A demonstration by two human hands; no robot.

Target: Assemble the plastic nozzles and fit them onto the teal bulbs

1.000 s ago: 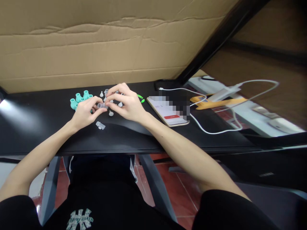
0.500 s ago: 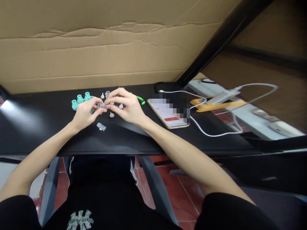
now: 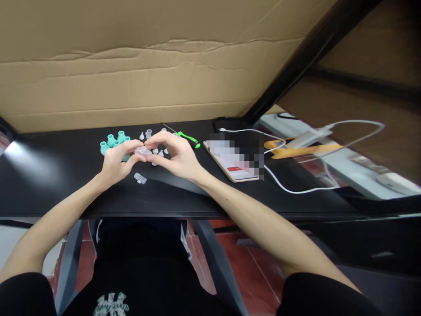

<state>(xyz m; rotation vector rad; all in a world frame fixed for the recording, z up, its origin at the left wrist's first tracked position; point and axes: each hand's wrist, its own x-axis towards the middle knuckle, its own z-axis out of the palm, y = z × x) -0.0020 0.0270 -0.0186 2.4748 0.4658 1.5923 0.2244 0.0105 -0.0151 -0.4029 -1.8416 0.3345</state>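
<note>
Small clear plastic piece (image 3: pixel 143 151), pinched, lying level.

Pale logo (image 3: pixel 110 303) on black shirt (image 3: pixel 148 263) illegible, phone (image 3: pixel 237 172) screen blurred, no readable text

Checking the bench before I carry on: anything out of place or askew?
Nothing spilled or damaged. One small clear plastic piece lies alone on the black table, nearer the person than the cluster of clear caps.

Assembly workbench (image 3: pixel 66 184) (cardboard backing (image 3: pixel 131 66))
</note>
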